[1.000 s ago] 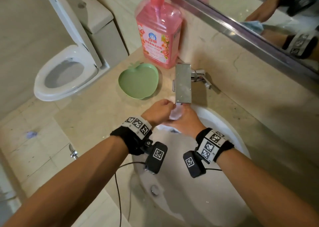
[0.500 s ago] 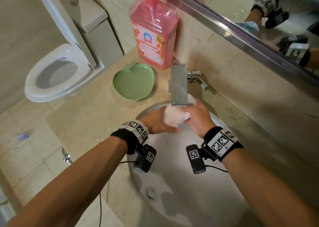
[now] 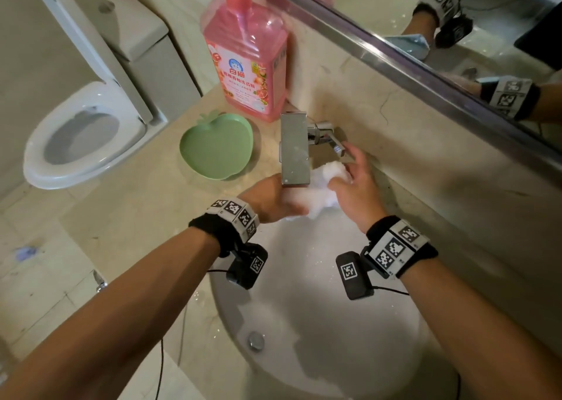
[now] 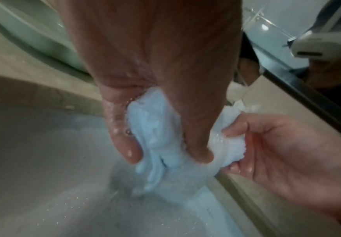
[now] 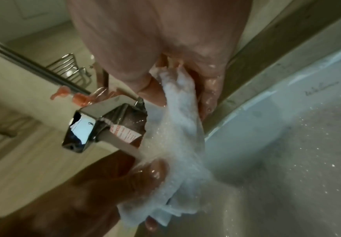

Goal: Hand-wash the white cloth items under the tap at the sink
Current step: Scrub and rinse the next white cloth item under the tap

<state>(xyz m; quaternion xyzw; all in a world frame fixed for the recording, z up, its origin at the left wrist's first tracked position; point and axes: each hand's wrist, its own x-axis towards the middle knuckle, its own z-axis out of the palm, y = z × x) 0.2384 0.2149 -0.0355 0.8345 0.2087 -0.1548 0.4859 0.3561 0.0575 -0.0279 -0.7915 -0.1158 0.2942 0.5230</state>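
A wet white cloth [image 3: 322, 186] is stretched between my two hands right under the spout of the steel tap [image 3: 294, 148], over the far rim of the white sink [image 3: 304, 323]. My left hand [image 3: 273, 200] grips its near end, thumb and fingers curled round the bunched fabric [image 4: 155, 133]. My right hand [image 3: 352, 183] pinches the far end, close to the tap's lever; its thumb and fingers clamp the cloth [image 5: 177, 102]. Water runs over the fabric and drips into the basin.
A green apple-shaped dish [image 3: 216, 145] and a pink pump bottle of detergent [image 3: 246, 59] stand on the beige counter left of the tap. A mirror edge [image 3: 425, 74] runs behind. A toilet [image 3: 82, 135] is at the left. The sink drain [image 3: 256, 340] lies near me.
My hands have drawn apart along the cloth: the right moved back toward the tap lever, the left stayed under the spout. The cloth went from a squeezed ball to a stretched strip.
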